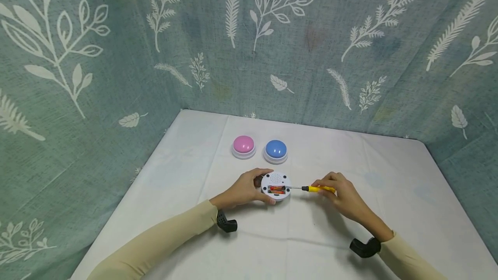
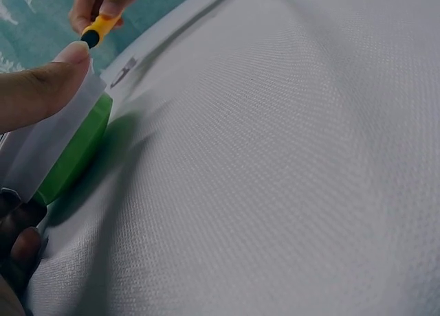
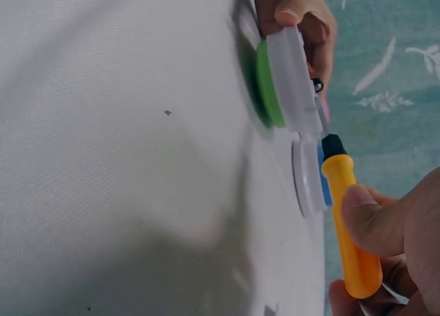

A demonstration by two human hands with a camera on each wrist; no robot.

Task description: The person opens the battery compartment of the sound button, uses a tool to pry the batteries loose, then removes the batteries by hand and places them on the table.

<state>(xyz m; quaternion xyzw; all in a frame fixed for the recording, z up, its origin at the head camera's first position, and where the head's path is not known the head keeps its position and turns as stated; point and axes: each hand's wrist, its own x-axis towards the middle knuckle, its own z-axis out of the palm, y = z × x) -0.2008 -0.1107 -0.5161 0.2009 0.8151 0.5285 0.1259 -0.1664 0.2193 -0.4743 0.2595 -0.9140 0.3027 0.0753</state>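
Observation:
My left hand (image 1: 246,188) grips a round push button (image 1: 276,178) by its edge, thumb at the near side and fingers at the far side. Its white underside faces up, showing speaker holes, dark feet and an uncovered battery compartment with red-and-black batteries (image 1: 276,189). The green dome (image 3: 269,89) points down toward the cloth. Between thumb and fingers, my right hand (image 1: 343,194) holds a screwdriver (image 3: 352,240) by its yellow handle. Its thin metal shaft reaches left, the tip at the right end of the compartment, close by the batteries.
Behind the held button, a pink push button (image 1: 244,144) and a blue push button (image 1: 276,149) stand dome-up, side by side. A white cloth (image 1: 330,150) covers the table. Leaf-patterned green curtains (image 1: 295,55) hang at the back and sides.

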